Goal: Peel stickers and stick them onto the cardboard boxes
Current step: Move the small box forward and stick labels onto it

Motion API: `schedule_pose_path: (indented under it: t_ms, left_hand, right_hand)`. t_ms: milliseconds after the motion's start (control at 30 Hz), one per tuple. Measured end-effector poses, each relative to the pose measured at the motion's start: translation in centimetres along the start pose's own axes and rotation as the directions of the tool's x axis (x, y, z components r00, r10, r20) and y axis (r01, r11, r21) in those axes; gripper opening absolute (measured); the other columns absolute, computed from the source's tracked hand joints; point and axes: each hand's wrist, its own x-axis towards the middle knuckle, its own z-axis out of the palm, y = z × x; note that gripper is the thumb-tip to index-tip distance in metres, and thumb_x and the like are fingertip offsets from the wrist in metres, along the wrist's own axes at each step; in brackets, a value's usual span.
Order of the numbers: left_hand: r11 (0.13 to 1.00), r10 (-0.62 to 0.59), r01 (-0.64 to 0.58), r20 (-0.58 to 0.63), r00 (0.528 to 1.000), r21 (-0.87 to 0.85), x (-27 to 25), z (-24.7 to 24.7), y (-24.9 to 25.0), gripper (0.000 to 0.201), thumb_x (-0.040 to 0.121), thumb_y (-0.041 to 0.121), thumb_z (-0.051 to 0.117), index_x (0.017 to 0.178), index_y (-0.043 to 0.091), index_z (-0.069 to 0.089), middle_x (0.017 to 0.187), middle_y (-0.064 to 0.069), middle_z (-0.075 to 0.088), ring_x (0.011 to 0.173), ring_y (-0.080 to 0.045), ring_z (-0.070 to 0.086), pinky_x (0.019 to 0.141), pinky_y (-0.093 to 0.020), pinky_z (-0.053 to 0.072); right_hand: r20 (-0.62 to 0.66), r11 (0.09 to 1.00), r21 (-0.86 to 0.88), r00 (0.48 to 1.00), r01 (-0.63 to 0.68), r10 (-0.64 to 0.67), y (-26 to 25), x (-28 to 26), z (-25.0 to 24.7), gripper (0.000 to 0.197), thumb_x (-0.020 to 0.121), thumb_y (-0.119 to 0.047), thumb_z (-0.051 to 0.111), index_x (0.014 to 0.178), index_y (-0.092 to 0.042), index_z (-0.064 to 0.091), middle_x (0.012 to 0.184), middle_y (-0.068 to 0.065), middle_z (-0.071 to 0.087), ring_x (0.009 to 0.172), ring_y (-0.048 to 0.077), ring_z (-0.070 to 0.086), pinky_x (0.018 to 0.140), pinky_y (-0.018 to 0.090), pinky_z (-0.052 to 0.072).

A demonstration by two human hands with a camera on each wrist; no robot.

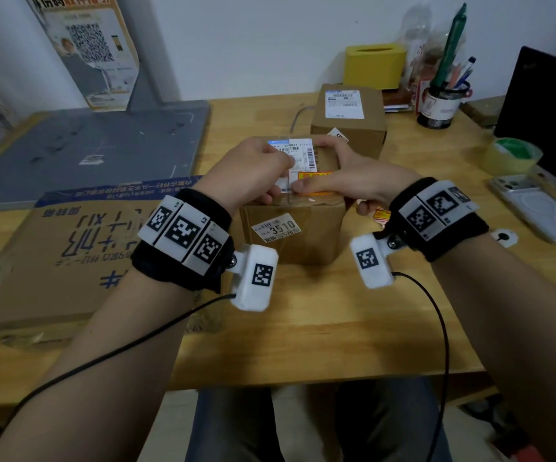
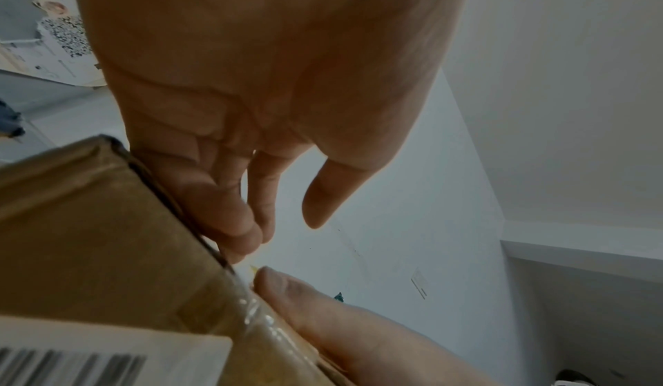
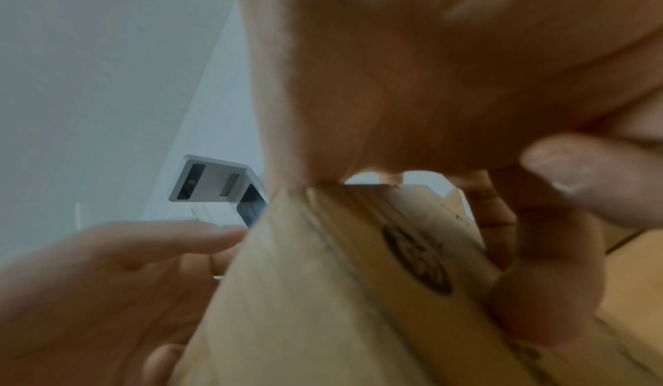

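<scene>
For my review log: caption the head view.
Left hand rests on the near cardboard box while right hand grips it, thumb on an orange sticker.

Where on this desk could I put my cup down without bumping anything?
Bare wood of the desk lies in front of the near box. The left is covered by flattened cardboard and a grey board; the right is crowded with tape roll, phone and pen cup.
</scene>
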Motion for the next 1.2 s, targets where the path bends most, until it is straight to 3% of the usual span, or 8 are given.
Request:
schedule_pose_path:
  t_ms: [167, 333, 567, 767, 933, 1067, 1133, 1200]
  left_hand:
    - [0.999, -0.001, 0.001, 0.001, 1.000, 0.052, 0.0, 0.0, 0.2, 0.025, 0.097, 0.031, 0.056, 0.111, 0.013, 0.066, 0.105, -0.009, 0.074, 0.071, -0.015, 0.062, 0.059, -0.025, 0.048]
    - [0.999, -0.015, 0.015, 0.002, 1.000, 0.049, -0.1, -0.1, 0.2, 0.026, 0.096, 0.033, 0.057, 0.111, 0.013, 0.066, 0.105, -0.011, 0.074, 0.070, -0.015, 0.063, 0.057, -0.025, 0.049]
    - [0.996, 0.005, -0.004, -0.007, 1.000, 0.092, -0.1, 0.0, 0.4, 0.027, 0.098, 0.032, 0.056, 0.114, 0.012, 0.065, 0.097, 0.001, 0.071, 0.062, -0.011, 0.060, 0.055, -0.023, 0.048]
    - [0.995, -0.006, 0.006, -0.005, 1.000, 0.100, 0.0, 0.0, 0.3, 0.026, 0.097, 0.033, 0.057, 0.110, 0.012, 0.067, 0.086, -0.002, 0.069, 0.063, -0.011, 0.060, 0.058, -0.024, 0.048]
    - [0.993, -0.006, 0.007, -0.010, 1.000, 0.118, -0.1, 0.1, 0.3, 0.029, 0.095, 0.036, 0.060, 0.106, 0.011, 0.069, 0.074, -0.004, 0.065, 0.058, -0.013, 0.055, 0.062, -0.027, 0.047]
    - [0.994, -0.009, 0.010, -0.010, 1.000, 0.112, 0.0, 0.1, 0.3, 0.029, 0.096, 0.038, 0.058, 0.104, 0.012, 0.068, 0.081, -0.006, 0.069, 0.063, -0.014, 0.058, 0.065, -0.029, 0.048]
    - [0.994, -0.009, 0.011, -0.011, 1.000, 0.107, 0.1, 0.1, 0.3, 0.028, 0.096, 0.037, 0.057, 0.105, 0.013, 0.068, 0.085, -0.006, 0.070, 0.064, -0.015, 0.060, 0.064, -0.029, 0.049]
    - [0.994, -0.009, 0.011, -0.015, 1.000, 0.106, 0.1, 0.1, 0.2, 0.026, 0.096, 0.036, 0.057, 0.105, 0.014, 0.067, 0.080, -0.005, 0.069, 0.063, -0.015, 0.060, 0.064, -0.029, 0.049]
  right_hand:
    - [-0.015, 1.000, 0.005, 1.000, -0.022, 0.022, -0.4, 1.1, -0.3, 0.065, 0.085, -0.063, 0.071, 0.133, -0.045, 0.032, 0.085, 0.002, 0.064, 0.033, 0.010, 0.052, 0.038, 0.021, 0.032]
    - [-0.023, 0.998, -0.031, 0.998, -0.053, 0.052, -1.1, 1.4, -0.5, 0.058, 0.089, -0.060, 0.069, 0.129, -0.040, 0.033, 0.080, 0.003, 0.057, 0.029, 0.009, 0.049, 0.038, 0.020, 0.032]
    - [0.054, 0.999, -0.007, 0.997, -0.047, 0.048, -0.6, 0.3, 0.0, 0.097, 0.067, -0.068, 0.082, 0.143, -0.055, 0.023, 0.111, 0.007, 0.061, 0.061, 0.019, 0.056, 0.045, 0.024, 0.039]
    - [0.008, 0.998, -0.045, 0.999, -0.051, 0.051, -1.0, 1.3, -0.2, 0.068, 0.087, -0.058, 0.072, 0.137, -0.045, 0.029, 0.094, 0.006, 0.059, 0.050, 0.021, 0.054, 0.039, 0.024, 0.040]
    - [-0.011, 0.995, -0.076, 0.998, -0.063, 0.062, -1.4, 2.0, -0.6, 0.052, 0.093, -0.055, 0.066, 0.131, -0.039, 0.034, 0.089, 0.003, 0.056, 0.057, 0.019, 0.050, 0.040, 0.024, 0.039]
    - [-0.020, 0.997, -0.062, 0.999, -0.042, 0.041, -0.9, 1.9, -0.2, 0.040, 0.100, -0.055, 0.052, 0.133, -0.042, 0.033, 0.089, 0.004, 0.057, 0.058, 0.019, 0.054, 0.051, 0.030, 0.043]
    - [0.007, 0.999, 0.027, 0.999, -0.047, 0.047, -0.5, 1.5, -0.1, 0.036, 0.103, -0.055, 0.046, 0.136, -0.046, 0.033, 0.083, 0.005, 0.057, 0.045, 0.017, 0.052, 0.050, 0.027, 0.043]
    - [0.041, 0.989, 0.131, 0.998, -0.062, 0.058, 0.0, 0.7, -0.3, 0.039, 0.101, -0.058, 0.048, 0.138, -0.053, 0.035, 0.091, 0.005, 0.063, 0.049, 0.018, 0.057, 0.051, 0.028, 0.047]
